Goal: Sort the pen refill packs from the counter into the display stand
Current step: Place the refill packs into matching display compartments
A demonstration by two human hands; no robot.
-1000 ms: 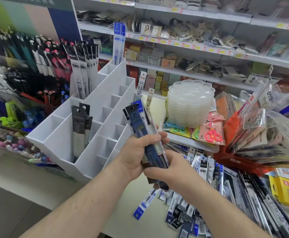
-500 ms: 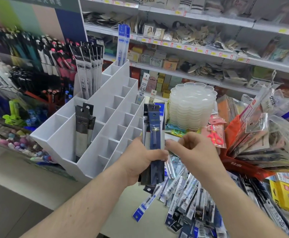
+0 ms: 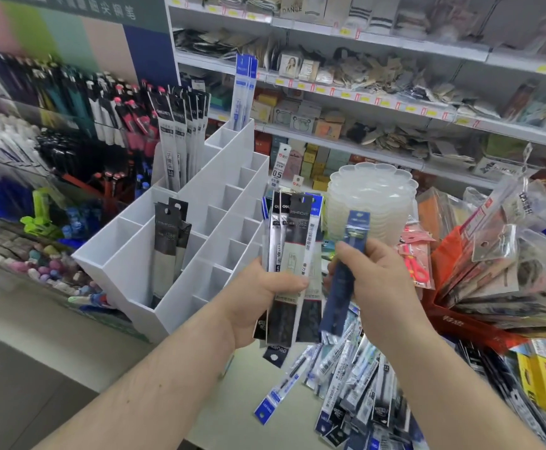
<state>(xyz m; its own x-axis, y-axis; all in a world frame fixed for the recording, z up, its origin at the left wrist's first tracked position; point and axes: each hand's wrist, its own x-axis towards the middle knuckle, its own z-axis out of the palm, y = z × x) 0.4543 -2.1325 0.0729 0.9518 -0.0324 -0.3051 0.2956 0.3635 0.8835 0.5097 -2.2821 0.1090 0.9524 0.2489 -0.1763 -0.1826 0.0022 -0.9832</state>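
- Below both hands, a pale counter (image 3: 265,378) carries a heap of flat plastic refill packs (image 3: 356,394); left of them stands the white compartmented plastic display stand (image 3: 219,216).
- The left hand (image 3: 262,297) grips a fan of upright black-and-white packs (image 3: 292,254).
- The right hand (image 3: 375,287) pinches one dark blue pack (image 3: 346,267), just beside the fan.

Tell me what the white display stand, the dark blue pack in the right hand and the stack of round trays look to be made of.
Display stand: probably rigid plastic or acrylic sheet, matte white, with thin flat dividers and crisp edges.
Dark blue pack in the right hand: seemingly a glossy film sleeve; glare shows near its top.
Round trays: likely clear or frosted plastic, translucent, with scalloped rims.
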